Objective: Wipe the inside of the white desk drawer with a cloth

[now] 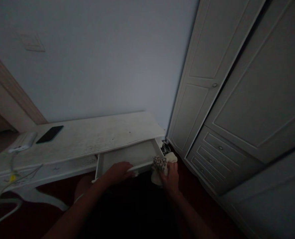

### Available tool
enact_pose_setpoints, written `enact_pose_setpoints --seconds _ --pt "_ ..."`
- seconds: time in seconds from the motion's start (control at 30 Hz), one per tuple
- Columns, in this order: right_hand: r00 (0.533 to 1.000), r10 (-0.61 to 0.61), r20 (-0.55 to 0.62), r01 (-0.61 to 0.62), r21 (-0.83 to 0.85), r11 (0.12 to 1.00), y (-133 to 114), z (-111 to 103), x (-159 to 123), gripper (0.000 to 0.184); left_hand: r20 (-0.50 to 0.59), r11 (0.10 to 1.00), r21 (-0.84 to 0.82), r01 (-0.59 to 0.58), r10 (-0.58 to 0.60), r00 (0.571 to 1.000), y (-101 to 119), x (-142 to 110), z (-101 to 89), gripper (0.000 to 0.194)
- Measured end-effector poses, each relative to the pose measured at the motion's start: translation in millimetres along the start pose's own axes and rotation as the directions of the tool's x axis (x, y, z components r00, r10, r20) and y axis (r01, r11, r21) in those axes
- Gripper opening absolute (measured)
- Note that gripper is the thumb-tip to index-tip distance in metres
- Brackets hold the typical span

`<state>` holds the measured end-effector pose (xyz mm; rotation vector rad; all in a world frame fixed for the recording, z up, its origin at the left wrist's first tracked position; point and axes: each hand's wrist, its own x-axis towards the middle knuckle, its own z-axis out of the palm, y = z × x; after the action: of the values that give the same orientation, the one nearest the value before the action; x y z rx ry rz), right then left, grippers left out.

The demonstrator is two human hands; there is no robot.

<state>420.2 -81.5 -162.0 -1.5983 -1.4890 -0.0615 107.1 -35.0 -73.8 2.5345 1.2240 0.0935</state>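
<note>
Low in the middle, the right hand [171, 179] hides part of the cloth [159, 163]. A black-and-white thing [165, 147] just above is too dark to tell. The closet [208, 63] runs off the right edge. At upper left, the wall plate [32, 42] looks blurry.

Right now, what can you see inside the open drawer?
Inside the drawer, only its pale bottom and side walls can be made out. Its back is covered by the tabletop, and the left hand hides a patch near the front.

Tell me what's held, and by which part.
Right hand: bunched cloth, by its right side. Left hand: at the front edge of the open drawer; grip unclear.
</note>
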Motion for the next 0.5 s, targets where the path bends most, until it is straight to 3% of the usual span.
enact_pose_setpoints --seconds 0.1,0.2,0.27,0.33,0.4,0.5 --pt "0.999 -0.017 -0.034 0.017 0.001 1.000 -31.6 19.7 -13.0 0.031 0.001 1.000 -0.006 -0.002 0.002 1.000 -0.2 2.4 1.6 0.044" --pt "0.982 -0.170 0.082 0.170 0.007 0.985 -61.3 37.6 -28.4 0.031 0.009 1.000 -0.003 -0.009 0.009 1.000 -0.9 3.4 2.4 0.046" --pt "0.945 -0.280 0.169 0.284 0.000 0.959 -65.8 40.1 -31.3 0.030 0.008 1.000 0.004 -0.007 0.006 1.000 -0.9 2.9 1.8 0.047" --pt "0.907 -0.349 0.234 0.364 -0.022 0.931 -55.4 34.6 -27.6 0.029 0.004 1.000 0.010 0.001 -0.001 1.000 0.0 1.5 0.4 0.047" --pt "0.901 -0.348 0.260 0.371 -0.044 0.928 -35.1 25.0 -21.0 0.027 0.002 1.000 0.011 0.005 -0.005 1.000 1.8 -0.2 -1.6 0.046" --pt "0.980 -0.142 0.142 0.148 -0.032 0.988 -4.7 14.8 -13.6 0.028 0.002 1.000 0.007 0.008 -0.008 1.000 4.6 -1.5 -4.0 0.046"
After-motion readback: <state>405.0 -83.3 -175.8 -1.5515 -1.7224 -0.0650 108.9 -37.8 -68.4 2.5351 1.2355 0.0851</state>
